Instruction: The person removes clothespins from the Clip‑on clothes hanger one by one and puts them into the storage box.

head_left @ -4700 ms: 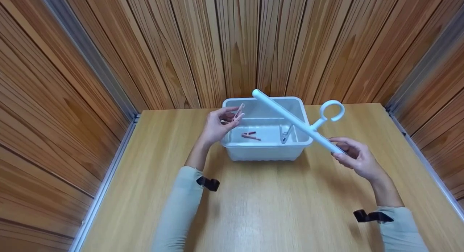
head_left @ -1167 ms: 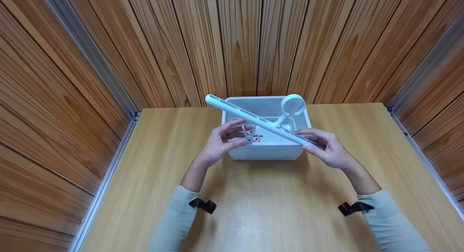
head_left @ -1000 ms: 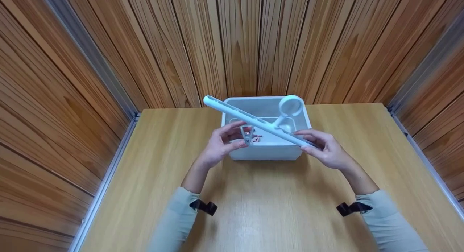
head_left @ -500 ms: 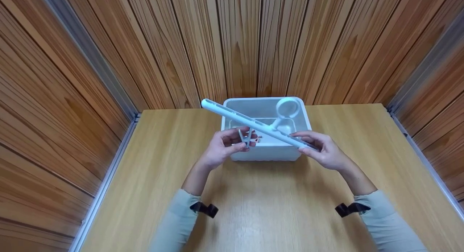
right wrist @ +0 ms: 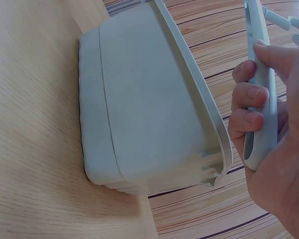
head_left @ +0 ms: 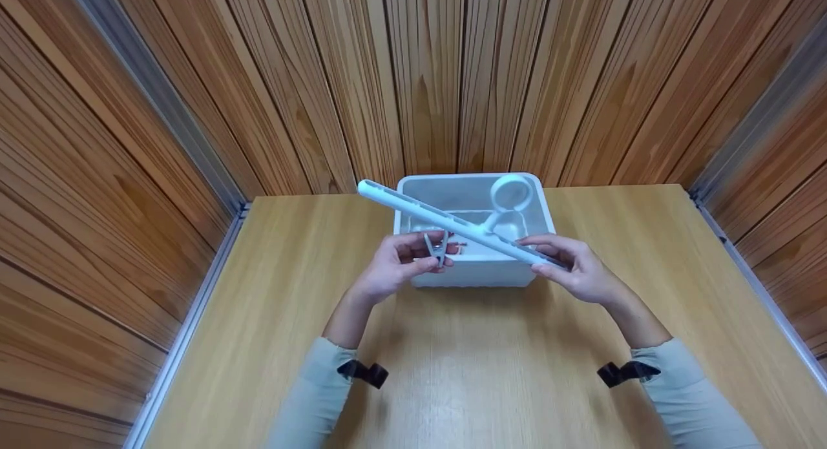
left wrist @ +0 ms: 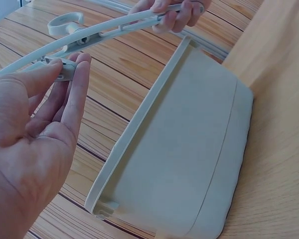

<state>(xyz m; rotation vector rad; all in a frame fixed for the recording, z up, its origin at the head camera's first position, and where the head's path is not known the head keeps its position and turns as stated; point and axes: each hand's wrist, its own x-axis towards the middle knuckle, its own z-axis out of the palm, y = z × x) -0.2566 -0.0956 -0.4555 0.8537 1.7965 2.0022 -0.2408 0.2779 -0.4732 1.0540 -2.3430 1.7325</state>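
Note:
A white hanger bar (head_left: pixel 446 221) with a ring hook (head_left: pixel 510 192) slants over a white plastic bin (head_left: pixel 475 273). My right hand (head_left: pixel 572 268) grips the bar's near end (right wrist: pixel 261 99), fingers curled round it. My left hand (head_left: pixel 404 265) pinches a grey clothespin (head_left: pixel 437 249) between thumb and fingers, right under the bar's middle. In the left wrist view the clothespin (left wrist: pixel 65 67) touches the bar (left wrist: pixel 104 32). The bin's inside is mostly hidden by the bar and hands.
The bin (left wrist: pixel 189 149) stands at the far middle of a wooden table (head_left: pixel 465 365), against a wood-panelled wall (head_left: pixel 426 74). Panelled side walls with metal rails (head_left: pixel 194 307) close in left and right. Both wrists wear black straps.
My left hand, which held a pink pin 4.7 s ago, now holds a grey clothespin under the bar. The bar's far end has swung left and come slightly nearer.

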